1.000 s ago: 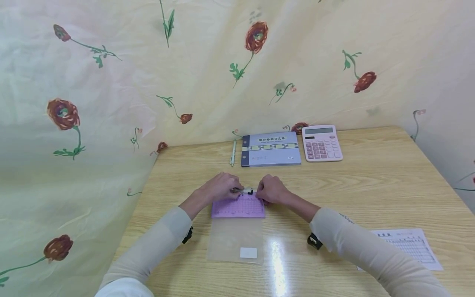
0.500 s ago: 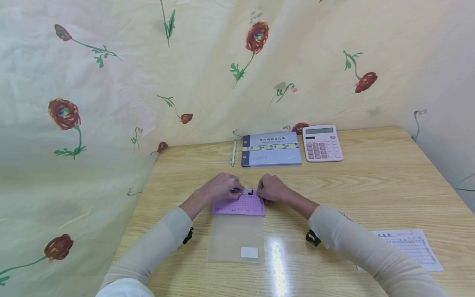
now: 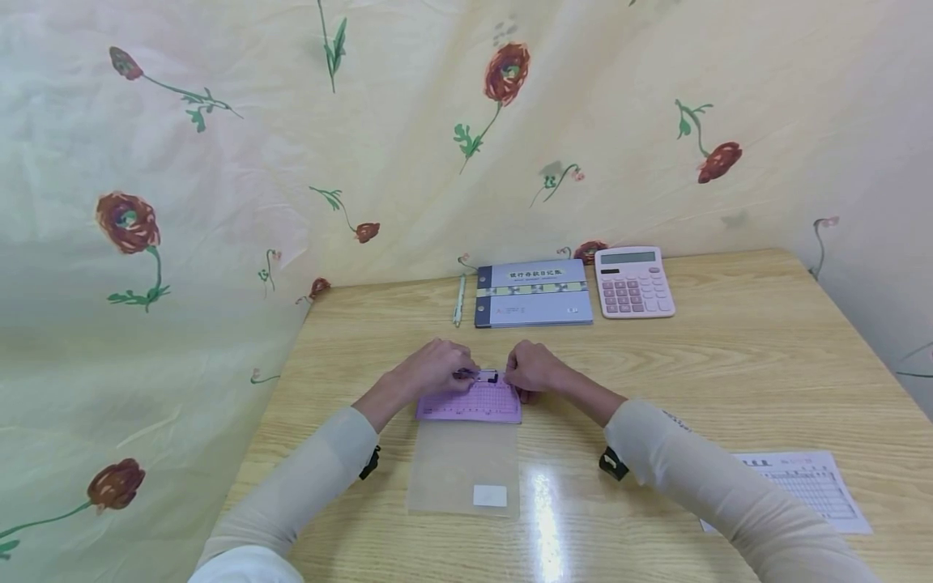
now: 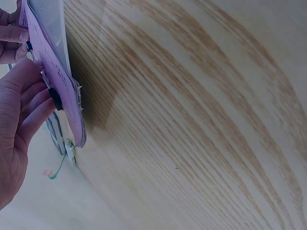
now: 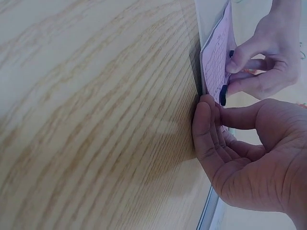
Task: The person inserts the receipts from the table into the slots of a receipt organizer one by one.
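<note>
A stack of pink printed forms (image 3: 477, 402) lies over a translucent plastic sheet (image 3: 462, 457) bearing a white label. Across the forms' far edge runs a slim metal clip (image 3: 487, 376) with black ends. My left hand (image 3: 437, 368) pinches this clip between thumb and fingers; in the left wrist view the black end (image 4: 55, 98) sticks out beside the fingers. At the far right corner, my right hand (image 3: 535, 370) grips the edge of the forms, thumb on top and fingers beneath, as the right wrist view shows. Several layered page edges show at the stack's side.
Behind the hands are a pen (image 3: 458, 301), a blue ledger book (image 3: 534, 293) and a pink calculator (image 3: 634, 282). A white printed form (image 3: 809, 486) lies at the right, partly under the right sleeve. Flowered cloth (image 3: 408, 146) hangs behind the wooden table (image 3: 692, 364).
The near edge of the pink forms has shifted slightly away from me, toward the clip. Both hands keep nearly the same place and hold.
</note>
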Available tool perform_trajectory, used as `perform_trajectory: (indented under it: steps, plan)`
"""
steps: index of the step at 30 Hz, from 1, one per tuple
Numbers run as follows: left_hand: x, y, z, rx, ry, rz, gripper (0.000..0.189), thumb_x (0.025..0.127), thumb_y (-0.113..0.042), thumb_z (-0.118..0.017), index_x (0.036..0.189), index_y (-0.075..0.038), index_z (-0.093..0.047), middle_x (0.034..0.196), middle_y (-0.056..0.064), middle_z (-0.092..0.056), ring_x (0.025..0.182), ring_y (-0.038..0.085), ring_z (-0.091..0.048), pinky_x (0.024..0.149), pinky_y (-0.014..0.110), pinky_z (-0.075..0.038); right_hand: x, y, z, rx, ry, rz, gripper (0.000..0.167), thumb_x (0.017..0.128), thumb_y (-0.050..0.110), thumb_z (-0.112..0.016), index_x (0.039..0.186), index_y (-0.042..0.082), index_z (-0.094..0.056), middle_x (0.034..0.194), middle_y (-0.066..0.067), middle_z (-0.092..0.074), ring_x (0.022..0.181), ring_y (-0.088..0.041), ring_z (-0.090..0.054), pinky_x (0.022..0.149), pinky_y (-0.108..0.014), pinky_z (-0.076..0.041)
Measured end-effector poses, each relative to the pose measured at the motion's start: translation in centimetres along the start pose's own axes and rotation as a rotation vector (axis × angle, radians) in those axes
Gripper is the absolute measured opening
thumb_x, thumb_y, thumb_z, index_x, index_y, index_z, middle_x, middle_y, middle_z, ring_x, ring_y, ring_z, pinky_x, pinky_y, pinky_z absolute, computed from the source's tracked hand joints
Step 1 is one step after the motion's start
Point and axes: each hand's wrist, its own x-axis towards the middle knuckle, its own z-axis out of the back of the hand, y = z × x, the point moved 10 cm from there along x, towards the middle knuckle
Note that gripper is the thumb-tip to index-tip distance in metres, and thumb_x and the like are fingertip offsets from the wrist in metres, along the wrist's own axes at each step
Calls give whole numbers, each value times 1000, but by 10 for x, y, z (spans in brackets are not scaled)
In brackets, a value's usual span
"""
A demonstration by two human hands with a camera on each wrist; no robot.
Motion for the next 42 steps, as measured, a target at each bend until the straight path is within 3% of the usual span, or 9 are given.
perform_trajectory:
  steps: [18,26,33,42]
  plan:
    - [0,-1,0,-12,11,0,20,95,-15,-82,115,-10,-82,102,0,-78,85,9,-72,78,16,-56,3,-5,-1,24,2,-11,13,103,6,-65,94,0,-71,73,-10,-70,56,-16,-67,54,-26,-59]
    - [0,-2,-1,6,37,7,23,97,-19,-80,118,-10,-81,107,1,-77,93,13,-74,84,21,-58,-3,-11,7,88,-78,4,15,98,7,-75,88,-1,-70,68,-10,-70,52,-16,-66,51,-28,-58]
    - [0,0,-1,14,52,24,26,98,-24,-80,121,-13,-81,112,1,-77,102,14,-74,91,26,-58,-11,-20,23,-12,-154,-2,18,95,10,-78,97,2,-63,69,-8,-67,51,-15,-64,48,-24,-51]
    - [-2,2,-1,22,27,22,28,98,-30,-79,120,-14,-81,114,-1,-77,103,13,-74,92,26,-58,-46,-35,58,33,-143,79,14,98,10,-74,104,-2,-76,82,-12,-72,66,-24,-68,56,-29,-55]
